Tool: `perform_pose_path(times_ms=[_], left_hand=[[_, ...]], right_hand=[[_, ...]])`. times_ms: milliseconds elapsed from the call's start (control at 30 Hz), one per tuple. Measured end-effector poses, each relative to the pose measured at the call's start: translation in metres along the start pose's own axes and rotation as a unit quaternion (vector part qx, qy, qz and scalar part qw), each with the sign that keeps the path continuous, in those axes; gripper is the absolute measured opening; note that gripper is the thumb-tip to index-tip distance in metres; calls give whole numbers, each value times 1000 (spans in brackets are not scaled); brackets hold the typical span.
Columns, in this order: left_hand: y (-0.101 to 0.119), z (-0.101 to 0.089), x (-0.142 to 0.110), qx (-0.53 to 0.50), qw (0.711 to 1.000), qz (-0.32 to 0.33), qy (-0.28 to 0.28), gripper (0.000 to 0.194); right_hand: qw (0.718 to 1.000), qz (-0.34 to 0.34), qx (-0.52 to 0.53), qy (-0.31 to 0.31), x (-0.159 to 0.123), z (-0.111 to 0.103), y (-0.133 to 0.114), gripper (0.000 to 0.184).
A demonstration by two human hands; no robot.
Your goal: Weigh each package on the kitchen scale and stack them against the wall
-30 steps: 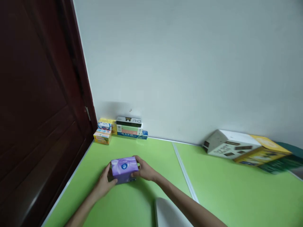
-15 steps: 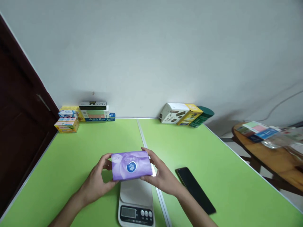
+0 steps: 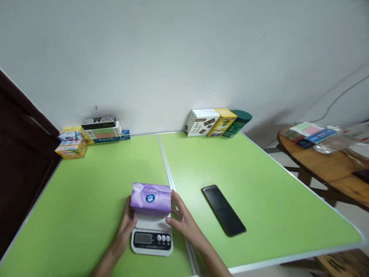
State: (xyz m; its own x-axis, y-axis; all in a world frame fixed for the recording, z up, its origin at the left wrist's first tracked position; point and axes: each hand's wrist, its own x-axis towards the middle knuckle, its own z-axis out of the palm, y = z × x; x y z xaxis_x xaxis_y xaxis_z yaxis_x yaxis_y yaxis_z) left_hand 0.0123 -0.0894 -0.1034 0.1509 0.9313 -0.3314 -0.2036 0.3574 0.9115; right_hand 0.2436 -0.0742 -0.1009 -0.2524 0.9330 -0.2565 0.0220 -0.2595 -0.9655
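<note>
A purple pack of tissues (image 3: 150, 199) sits over the white plate of a kitchen scale (image 3: 152, 242), whose dark panel carries a display and buttons. My left hand (image 3: 124, 227) is at the pack's left side, thumb in front and fingers along the end, partly hidden by it. On the opposite end, my right hand (image 3: 184, 221) has its fingers along the side and its thumb near the lower front corner. Both hands appear to touch the pack with a loose grip. Whether the pack's full weight rests on the plate, I cannot tell.
A black phone (image 3: 223, 210) lies right of my right hand. Several small boxes (image 3: 100, 130) are stacked at the back left. A white box (image 3: 201, 123), a yellow box (image 3: 221, 122) and a green container (image 3: 238, 123) stand against the wall. A wooden table (image 3: 325, 165) is at the right.
The tissue pack has come down toward the scale plate between my hands. My hands have moved lower, with a looser hold. The camera view has shifted, showing more of the table's near edge.
</note>
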Motion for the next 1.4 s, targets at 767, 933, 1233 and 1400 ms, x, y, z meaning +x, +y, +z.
perform_pose_path(times_ms=[767, 933, 1233, 1400], left_hand=[[31, -1, 1, 240, 967, 33, 83, 103], [39, 1, 14, 300, 949, -1, 100, 104], [77, 55, 37, 348, 929, 47, 115, 81], [104, 131, 87, 328, 943, 61, 25, 83]], right_hand=[[998, 3, -59, 24, -4, -15, -23, 74], [993, -51, -105, 0, -1, -6, -37, 56], [970, -184, -146, 59, -1, -47, -63, 50], [944, -205, -173, 190, 5, -108, -79, 32]])
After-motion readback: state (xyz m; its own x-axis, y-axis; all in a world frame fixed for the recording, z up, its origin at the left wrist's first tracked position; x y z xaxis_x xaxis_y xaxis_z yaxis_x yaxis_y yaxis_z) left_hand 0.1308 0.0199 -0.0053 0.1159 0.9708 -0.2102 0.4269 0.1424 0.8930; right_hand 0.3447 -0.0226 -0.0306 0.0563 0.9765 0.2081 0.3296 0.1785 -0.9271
